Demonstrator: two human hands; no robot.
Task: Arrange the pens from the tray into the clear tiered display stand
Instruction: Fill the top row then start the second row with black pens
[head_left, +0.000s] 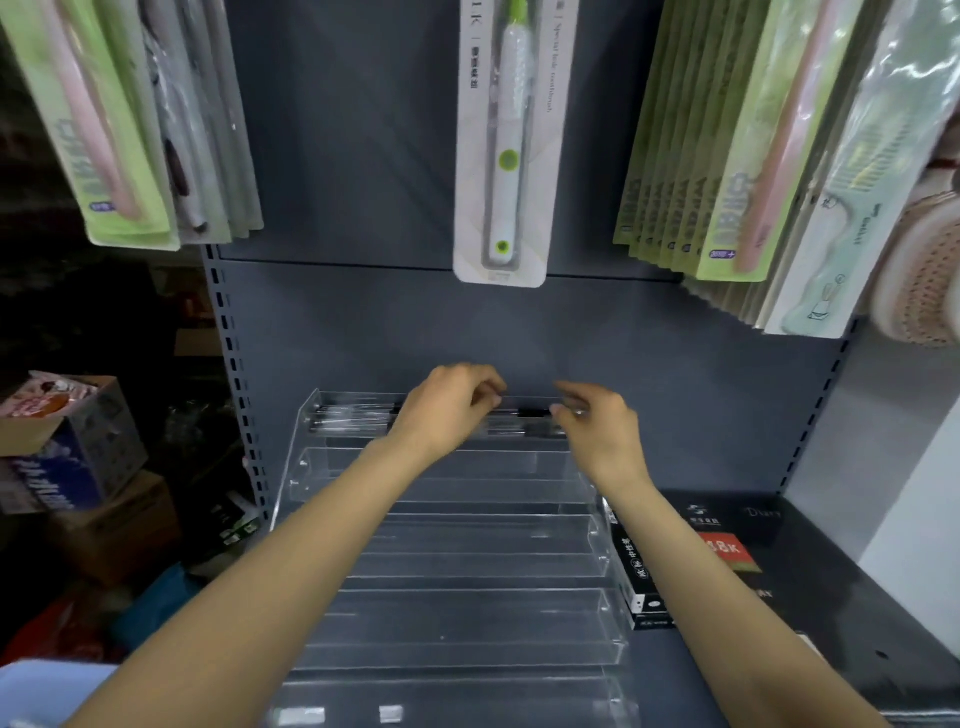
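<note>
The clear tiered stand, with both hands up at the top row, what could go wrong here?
Both hands, left and right, reach over the bare lower tiers of the clear stand; a forearm might nudge it. The pens in the top tier could end up skewed or roll together.

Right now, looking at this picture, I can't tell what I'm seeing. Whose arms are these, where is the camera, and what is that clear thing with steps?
No machine here: these are a person's two bare arms, seen from a camera worn on their head, looking down. The clear stepped thing is a tiered display stand on a dark shop shelf. Pens already lie in its top tier; the lower tiers look bare. The left hand and right hand both pinch at one pen up there, each in a fingertip grip. A black box stands right of the stand, and packaged toothbrushes hang above.
</note>
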